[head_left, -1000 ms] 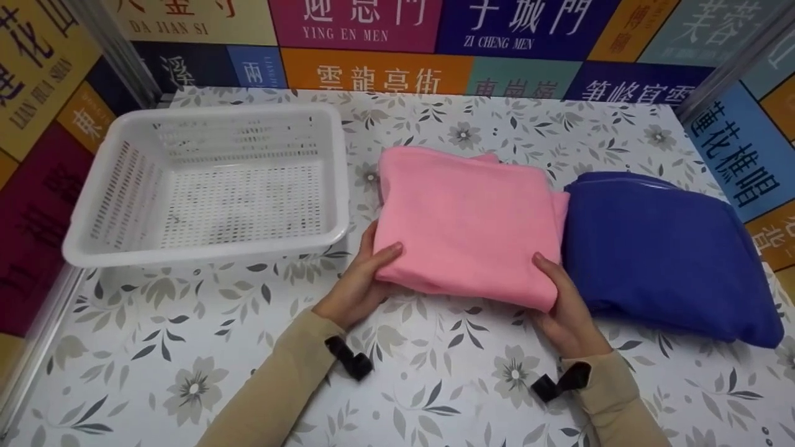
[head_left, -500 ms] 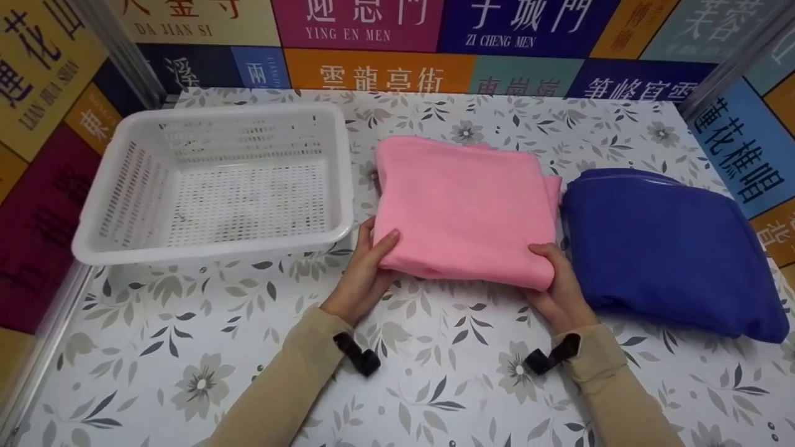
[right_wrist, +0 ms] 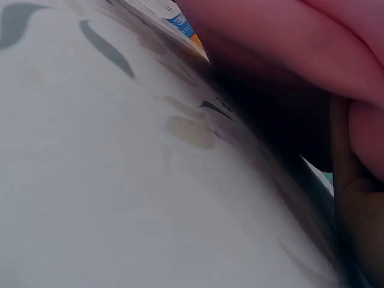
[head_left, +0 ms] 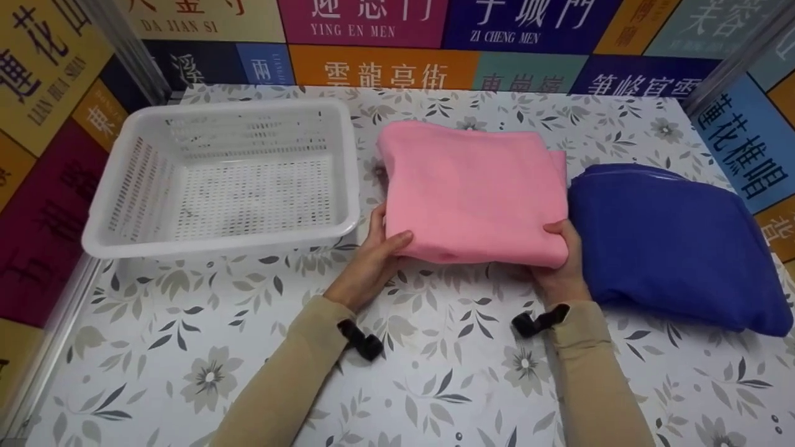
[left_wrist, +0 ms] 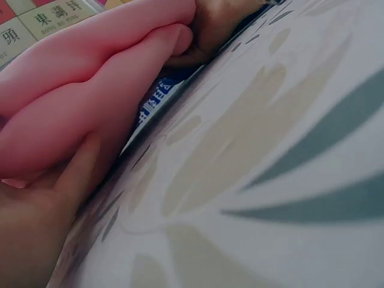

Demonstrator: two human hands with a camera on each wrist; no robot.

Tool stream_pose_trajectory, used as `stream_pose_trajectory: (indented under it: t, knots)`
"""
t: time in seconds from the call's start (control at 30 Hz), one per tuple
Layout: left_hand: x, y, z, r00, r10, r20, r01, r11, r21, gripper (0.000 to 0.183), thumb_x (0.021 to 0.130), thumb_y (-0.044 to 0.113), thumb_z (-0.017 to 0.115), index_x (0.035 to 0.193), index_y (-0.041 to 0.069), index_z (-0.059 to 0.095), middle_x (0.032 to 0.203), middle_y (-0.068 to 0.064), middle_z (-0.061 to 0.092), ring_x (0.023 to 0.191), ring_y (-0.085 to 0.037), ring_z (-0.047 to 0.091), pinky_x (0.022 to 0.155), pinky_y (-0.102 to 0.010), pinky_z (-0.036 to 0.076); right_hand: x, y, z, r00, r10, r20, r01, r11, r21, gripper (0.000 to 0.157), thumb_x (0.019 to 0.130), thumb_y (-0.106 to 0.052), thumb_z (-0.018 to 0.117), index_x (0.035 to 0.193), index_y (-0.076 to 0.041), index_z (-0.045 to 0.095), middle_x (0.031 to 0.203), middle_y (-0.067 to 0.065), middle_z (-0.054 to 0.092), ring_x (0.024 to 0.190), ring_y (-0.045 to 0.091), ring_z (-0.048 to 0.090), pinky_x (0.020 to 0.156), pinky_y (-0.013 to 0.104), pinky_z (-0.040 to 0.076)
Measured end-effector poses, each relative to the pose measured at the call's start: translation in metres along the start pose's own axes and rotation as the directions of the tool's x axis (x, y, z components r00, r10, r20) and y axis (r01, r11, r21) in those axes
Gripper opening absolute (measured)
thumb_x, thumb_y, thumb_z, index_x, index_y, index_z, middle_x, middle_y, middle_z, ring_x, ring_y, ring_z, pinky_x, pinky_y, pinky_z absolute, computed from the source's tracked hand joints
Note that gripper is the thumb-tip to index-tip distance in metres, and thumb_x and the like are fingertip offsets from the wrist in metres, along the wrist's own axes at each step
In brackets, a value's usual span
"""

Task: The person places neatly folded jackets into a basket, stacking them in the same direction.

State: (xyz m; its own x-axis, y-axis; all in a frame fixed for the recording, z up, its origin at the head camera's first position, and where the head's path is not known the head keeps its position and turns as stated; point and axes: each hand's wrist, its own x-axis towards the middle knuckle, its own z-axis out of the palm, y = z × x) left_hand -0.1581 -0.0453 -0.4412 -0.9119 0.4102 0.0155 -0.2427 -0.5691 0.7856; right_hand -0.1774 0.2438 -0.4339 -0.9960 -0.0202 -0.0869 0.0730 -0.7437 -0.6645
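A folded pink cloth (head_left: pixel 475 192), thick and soft, is held by both hands at its near corners. My left hand (head_left: pixel 366 264) grips the near left corner, thumb on top and the other fingers partly hidden below. On the near right corner my right hand (head_left: pixel 564 267) does the same, its thumb over the edge. Layered, rounded folds of the pink cloth (left_wrist: pixel 90 90) show in the left wrist view, and its near edge stands above the table there. Dark shadow lies under the cloth in the right wrist view, where part of my right hand (right_wrist: pixel 360 222) supports it.
A white perforated plastic basket (head_left: pixel 227 247) stands on the left, with nothing in it. Close by my right hand lies a folded dark blue cloth (head_left: pixel 671 248). The floral table cover (head_left: pixel 447 372) reaches back to colourful printed panels (head_left: pixel 379 65); similar panels flank both sides.
Both hands have moved the pink cloth a little farther from me, toward the back of the table. Their grip looks unchanged. The view has also shifted slightly.
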Motion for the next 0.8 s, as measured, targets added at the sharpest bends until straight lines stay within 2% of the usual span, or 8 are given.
stream_pose_trajectory:
  t: [0.23,0.37,0.47,0.53,0.63,0.7,0.8]
  knots:
    - [0.001,0.012,0.014,0.998,0.056,0.019,-0.057,0.992,0.110,0.066,0.083,0.021,0.063,0.133,0.030,0.022,0.138,-0.001,0.029,0.121,-0.021,0.039,0.099,-0.035,0.030,-0.009,-0.003,0.018,0.999,-0.042,0.007,0.041,0.988,0.150,0.053,0.075,-0.002,0.036,0.127,-0.008,0.035,0.116,0.008,0.042,0.097,0.024,0.045,0.086,0.033,0.035]
    - [0.001,0.019,0.020,0.997,0.080,0.010,-0.080,0.985,0.151,0.067,0.082,0.023,0.064,0.134,0.029,0.021,0.139,-0.001,0.028,0.121,-0.022,0.039,0.098,-0.038,0.032,-0.015,-0.003,0.033,0.994,-0.095,0.046,0.077,0.950,0.302,0.048,0.076,-0.003,0.028,0.124,-0.003,0.036,0.111,0.012,0.045,0.093,0.027,0.046,0.083,0.034,0.037]
    - [-0.002,0.026,0.027,0.994,0.109,-0.027,-0.098,0.959,0.268,0.069,0.081,0.026,0.064,0.134,0.027,0.019,0.138,-0.001,0.025,0.124,-0.017,0.034,0.101,-0.035,0.027,-0.017,-0.005,0.042,0.994,-0.088,0.063,0.058,0.922,0.382,0.048,0.074,-0.005,0.032,0.122,-0.003,0.039,0.109,0.013,0.047,0.092,0.029,0.046,0.082,0.036,0.037]
    - [-0.003,0.032,0.032,0.989,0.138,-0.045,-0.113,0.928,0.356,0.070,0.080,0.027,0.063,0.133,0.023,0.017,0.138,-0.001,0.024,0.125,-0.014,0.029,0.103,-0.032,0.022,-0.018,-0.008,0.046,0.992,-0.101,0.070,0.067,0.921,0.384,0.051,0.071,-0.005,0.037,0.122,-0.003,0.039,0.109,0.014,0.048,0.091,0.029,0.046,0.081,0.036,0.037]
    - [-0.005,0.041,0.040,0.983,0.177,-0.051,-0.139,0.893,0.429,0.069,0.080,0.026,0.063,0.132,0.017,0.017,0.139,-0.002,0.021,0.127,-0.011,0.023,0.105,-0.029,0.016,-0.018,-0.013,0.050,0.991,-0.110,0.069,0.079,0.932,0.355,0.056,0.067,-0.007,0.043,0.123,-0.004,0.040,0.109,0.013,0.048,0.091,0.029,0.047,0.080,0.037,0.037]
    - [-0.005,0.047,0.045,0.981,0.191,-0.041,-0.154,0.886,0.437,0.069,0.081,0.023,0.062,0.132,0.014,0.017,0.139,-0.005,0.021,0.127,-0.012,0.023,0.105,-0.029,0.016,-0.018,-0.017,0.052,0.986,-0.152,0.066,0.124,0.940,0.317,0.057,0.067,-0.005,0.045,0.123,-0.003,0.039,0.108,0.013,0.048,0.089,0.028,0.047,0.078,0.036,0.038]
    - [-0.006,0.053,0.048,0.979,0.204,-0.033,-0.172,0.893,0.416,0.068,0.080,0.019,0.061,0.132,0.013,0.016,0.139,-0.007,0.021,0.127,-0.014,0.024,0.104,-0.029,0.020,-0.018,-0.022,0.058,0.982,-0.175,0.073,0.149,0.951,0.271,0.057,0.066,-0.005,0.047,0.122,-0.001,0.040,0.107,0.013,0.048,0.088,0.028,0.048,0.077,0.036,0.039]
